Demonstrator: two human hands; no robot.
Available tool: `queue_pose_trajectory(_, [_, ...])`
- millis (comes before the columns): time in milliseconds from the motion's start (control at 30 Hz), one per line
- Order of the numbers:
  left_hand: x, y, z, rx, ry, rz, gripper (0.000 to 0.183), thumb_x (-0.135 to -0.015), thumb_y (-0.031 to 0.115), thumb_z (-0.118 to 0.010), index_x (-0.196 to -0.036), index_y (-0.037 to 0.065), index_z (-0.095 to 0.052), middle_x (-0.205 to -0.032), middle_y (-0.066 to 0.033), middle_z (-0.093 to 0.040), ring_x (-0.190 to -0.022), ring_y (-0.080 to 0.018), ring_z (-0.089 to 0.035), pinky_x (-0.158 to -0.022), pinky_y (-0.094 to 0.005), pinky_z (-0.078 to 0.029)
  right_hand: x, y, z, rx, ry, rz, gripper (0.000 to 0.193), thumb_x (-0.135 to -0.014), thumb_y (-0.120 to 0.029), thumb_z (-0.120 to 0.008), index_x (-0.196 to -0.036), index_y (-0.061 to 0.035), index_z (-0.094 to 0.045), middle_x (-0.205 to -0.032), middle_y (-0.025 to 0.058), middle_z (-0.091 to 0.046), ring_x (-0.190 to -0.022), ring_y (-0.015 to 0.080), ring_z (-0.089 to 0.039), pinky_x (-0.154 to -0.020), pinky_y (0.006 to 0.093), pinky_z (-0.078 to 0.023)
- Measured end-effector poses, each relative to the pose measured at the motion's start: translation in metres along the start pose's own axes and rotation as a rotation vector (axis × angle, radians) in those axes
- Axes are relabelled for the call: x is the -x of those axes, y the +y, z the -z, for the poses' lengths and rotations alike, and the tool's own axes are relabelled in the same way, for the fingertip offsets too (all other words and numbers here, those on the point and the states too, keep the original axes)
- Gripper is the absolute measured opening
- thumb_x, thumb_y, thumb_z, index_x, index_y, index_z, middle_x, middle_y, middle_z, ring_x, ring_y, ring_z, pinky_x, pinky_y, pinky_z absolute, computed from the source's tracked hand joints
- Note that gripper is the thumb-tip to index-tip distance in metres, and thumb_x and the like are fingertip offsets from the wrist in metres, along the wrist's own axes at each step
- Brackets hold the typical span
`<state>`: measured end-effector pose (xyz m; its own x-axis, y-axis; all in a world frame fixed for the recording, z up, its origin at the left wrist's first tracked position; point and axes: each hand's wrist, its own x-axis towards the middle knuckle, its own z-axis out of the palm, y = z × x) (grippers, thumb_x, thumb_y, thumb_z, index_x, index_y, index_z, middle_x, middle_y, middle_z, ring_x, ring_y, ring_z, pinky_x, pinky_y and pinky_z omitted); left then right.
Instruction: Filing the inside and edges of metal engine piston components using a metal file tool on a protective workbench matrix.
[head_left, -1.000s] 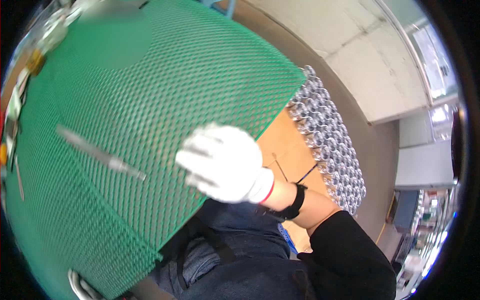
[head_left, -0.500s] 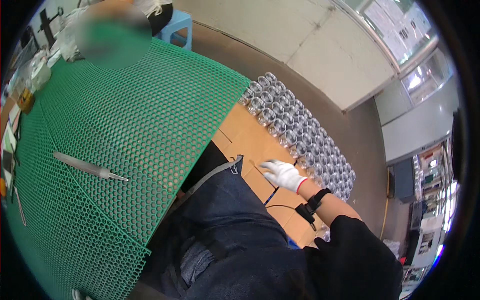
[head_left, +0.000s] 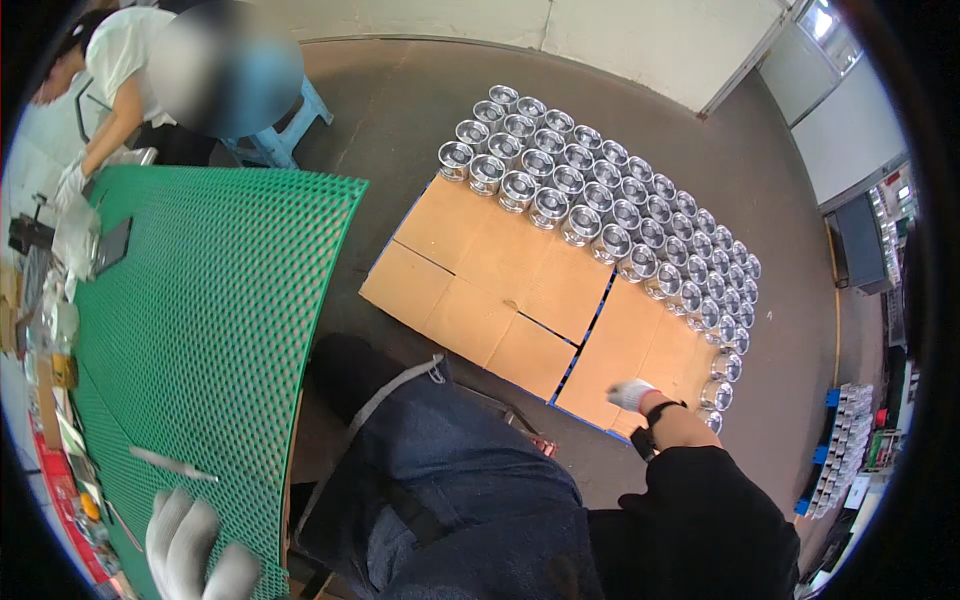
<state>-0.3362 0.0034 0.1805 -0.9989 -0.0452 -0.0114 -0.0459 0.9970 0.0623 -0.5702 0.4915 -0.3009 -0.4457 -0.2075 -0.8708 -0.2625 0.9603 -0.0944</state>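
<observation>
My left hand (head_left: 195, 550), in a white glove, is low at the left edge of the green mesh mat (head_left: 230, 270). Its fingers are apart and hold nothing. Just beyond its fingertips lies a slim translucent tube with a narrow pointed tip (head_left: 172, 464). My right hand (head_left: 630, 394), also gloved, is over the brown cardboard (head_left: 500, 285) near its front right edge. Those fingers look loosely extended and slightly blurred, with nothing visible in them. Rows of shiny silver round containers (head_left: 583, 224) stand upright on the cardboard's far and right sides, apart from my hand.
A co-worker in a white top (head_left: 118, 60) works at the far left, beside a blue plastic stool (head_left: 290, 130). A dark flat device (head_left: 112, 246) and plastic bags (head_left: 75, 240) lie along the mat's left edge. More containers (head_left: 845, 450) stand on blue supports at the right.
My view has swung to the right, bringing more cardboard and containers into sight. My left hand has come further into view beside the tube. The right hand has moved toward the cardboard's near right edge.
</observation>
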Motion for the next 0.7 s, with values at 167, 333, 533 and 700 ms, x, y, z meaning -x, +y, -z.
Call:
queue_pose_trajectory(167, [-0.172, -0.008, -0.052, 0.004, -0.138, -0.217, 0.060, -0.083, 0.038, -0.066, -0.131, 0.006, -0.051, -0.139, -0.0259, -0.046, -0.129, -0.0492, -0.042, -0.107, -0.0569, -0.034, -0.076, -0.086, 0.124, 0.034, 0.292, 0.259, 0.042, -0.092, -0.041, -0.047, -0.121, -0.0157, -0.063, -0.113, 0.0173, -0.067, -0.103, 0.0360, -0.064, -0.089, 0.0457, -0.051])
queue_pose_trajectory(333, [-0.242, -0.046, -0.119, -0.077, -0.117, -0.172, 0.065, -0.075, 0.042, -0.069, -0.129, 0.009, -0.053, -0.139, -0.0226, -0.045, -0.128, -0.0484, -0.040, -0.109, -0.0597, -0.030, -0.135, -0.115, 0.261, 0.065, 0.558, 0.164, 0.042, -0.090, -0.039, -0.053, -0.126, -0.0174, -0.061, -0.122, 0.0166, -0.063, -0.109, 0.0333, -0.062, -0.089, 0.0452, -0.051])
queue_pose_trajectory(533, [-0.245, -0.067, -0.146, -0.127, -0.205, -0.108, 0.058, -0.087, 0.046, -0.060, -0.128, 0.006, -0.048, -0.144, -0.0302, -0.036, -0.134, -0.0560, -0.031, -0.109, -0.0667, -0.023, -0.205, -0.110, 0.310, 0.173, 0.557, 0.108, 0.057, -0.086, -0.030, -0.061, -0.140, -0.0385, -0.047, -0.153, 0.0180, -0.032, -0.120, 0.0409, -0.056, -0.095, 0.0449, -0.051])
queue_pose_trajectory(700, [-0.231, -0.072, -0.142, -0.176, -0.268, -0.070, 0.062, -0.091, 0.047, -0.052, -0.143, 0.018, -0.036, -0.152, -0.0271, -0.026, -0.134, -0.0603, -0.027, -0.105, -0.0718, -0.023, -0.253, -0.132, 0.368, 0.341, 0.483, 0.085, 0.070, -0.082, -0.010, -0.061, -0.141, -0.0435, -0.044, -0.160, 0.0194, -0.013, -0.126, 0.0438, -0.051, -0.102, 0.0418, -0.047])
